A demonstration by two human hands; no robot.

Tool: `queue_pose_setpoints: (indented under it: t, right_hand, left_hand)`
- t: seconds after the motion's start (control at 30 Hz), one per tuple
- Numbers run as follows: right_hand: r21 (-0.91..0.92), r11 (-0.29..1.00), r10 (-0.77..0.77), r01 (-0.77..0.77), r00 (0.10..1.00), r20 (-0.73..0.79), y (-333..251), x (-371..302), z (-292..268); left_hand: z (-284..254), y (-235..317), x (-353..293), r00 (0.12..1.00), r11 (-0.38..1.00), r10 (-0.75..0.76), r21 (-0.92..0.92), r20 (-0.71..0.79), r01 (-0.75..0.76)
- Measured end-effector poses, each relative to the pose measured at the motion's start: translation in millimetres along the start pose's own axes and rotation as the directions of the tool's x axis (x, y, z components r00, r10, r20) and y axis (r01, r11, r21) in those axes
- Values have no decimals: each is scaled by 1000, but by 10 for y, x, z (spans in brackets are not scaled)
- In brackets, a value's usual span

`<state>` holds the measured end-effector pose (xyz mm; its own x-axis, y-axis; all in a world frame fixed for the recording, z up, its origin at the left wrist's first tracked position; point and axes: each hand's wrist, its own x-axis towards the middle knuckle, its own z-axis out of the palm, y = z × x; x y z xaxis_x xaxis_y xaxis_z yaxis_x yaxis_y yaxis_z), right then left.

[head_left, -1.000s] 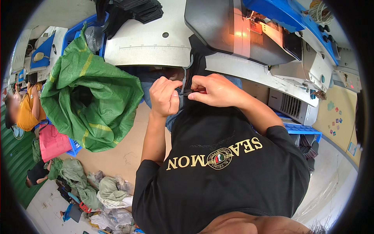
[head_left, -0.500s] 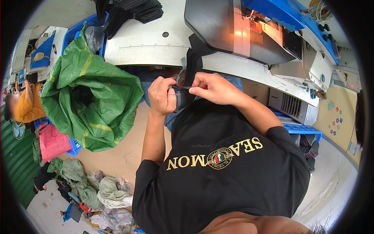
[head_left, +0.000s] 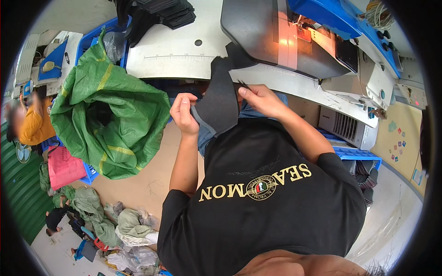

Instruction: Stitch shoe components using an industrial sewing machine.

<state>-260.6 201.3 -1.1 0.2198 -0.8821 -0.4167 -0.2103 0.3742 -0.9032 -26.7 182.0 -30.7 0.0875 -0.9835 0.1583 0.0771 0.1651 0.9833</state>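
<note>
My left hand [head_left: 185, 114] pinches the edge of a curved black fabric piece [head_left: 221, 103] with a greyish edge, which hangs spread out in front of my shirt. In my closed right hand [head_left: 263, 100], just right of the fabric, is a small dark pointed tool [head_left: 243, 84]; two thin tips stick out past the fingers, and its exact kind cannot be made out. Another black piece [head_left: 238, 56] lies on the machine table's edge, close to the top of the held one. Whether the two are joined is unclear.
The white sewing machine table [head_left: 175, 64] spans the front, with a lit machine [head_left: 304, 37] at right. Stacked black pieces [head_left: 170, 14] lie at far left. An open green sack [head_left: 133, 101] stands left of my arm. A person in orange [head_left: 34, 122] sits farther left.
The black fabric has been unfolded and now hangs flat from my left hand. My right hand has moved right, away from it, and the dark tool's tips now show.
</note>
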Motion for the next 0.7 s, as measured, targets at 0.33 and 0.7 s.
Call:
queue_pose_setpoints:
  t: [0.33,0.7]
  right_hand:
    - [-189,979,66,-71,997,-34,191,234,259]
    - [297,955,-8,-17,997,83,-128,237,185]
  left_hand:
    - [9,-52,-81,986,983,-163,-86,-31,160]
    - [-330,334,152,807,941,-233,334,543,47]
